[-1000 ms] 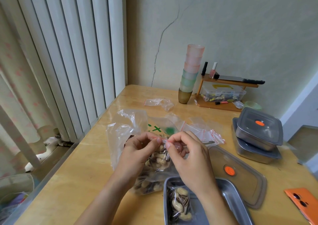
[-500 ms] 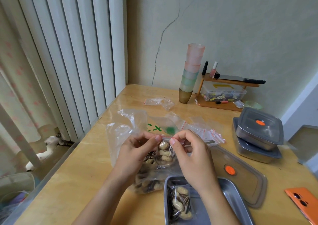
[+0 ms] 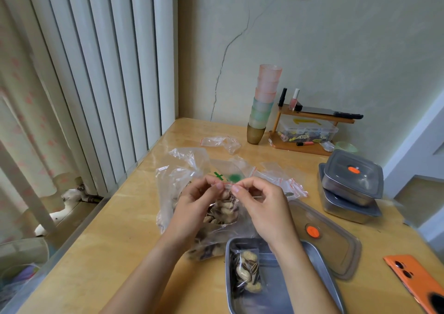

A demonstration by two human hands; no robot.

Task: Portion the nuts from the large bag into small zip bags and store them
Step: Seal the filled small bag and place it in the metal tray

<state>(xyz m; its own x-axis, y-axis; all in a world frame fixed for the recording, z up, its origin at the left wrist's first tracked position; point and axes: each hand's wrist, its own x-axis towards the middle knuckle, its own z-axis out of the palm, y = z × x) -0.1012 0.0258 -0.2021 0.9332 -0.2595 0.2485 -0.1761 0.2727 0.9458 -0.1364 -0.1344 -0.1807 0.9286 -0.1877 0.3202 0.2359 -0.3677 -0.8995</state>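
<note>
A small zip bag (image 3: 224, 209) holding peanuts and striped seeds hangs between my hands above the table. My left hand (image 3: 195, 204) and my right hand (image 3: 260, 205) both pinch its red zip strip at the top, fingertips almost touching. Under it lies the large clear bag (image 3: 179, 177) with more nuts, partly hidden by my hands. A filled small bag (image 3: 245, 274) lies in the open steel tray (image 3: 310, 287) at the front. Several empty zip bags (image 3: 280, 178) are spread behind my hands.
The tray's lid (image 3: 336, 241) with an orange dot lies right of my hands. Two lidded steel boxes (image 3: 352, 185) are stacked at the right. An orange phone (image 3: 416, 282) sits at the front right. Stacked cups (image 3: 263, 104) and a wooden shelf (image 3: 310, 131) stand by the wall.
My hands have lifted the small bag slightly and shifted along its zip strip; the pinch stays at the top of the bag.
</note>
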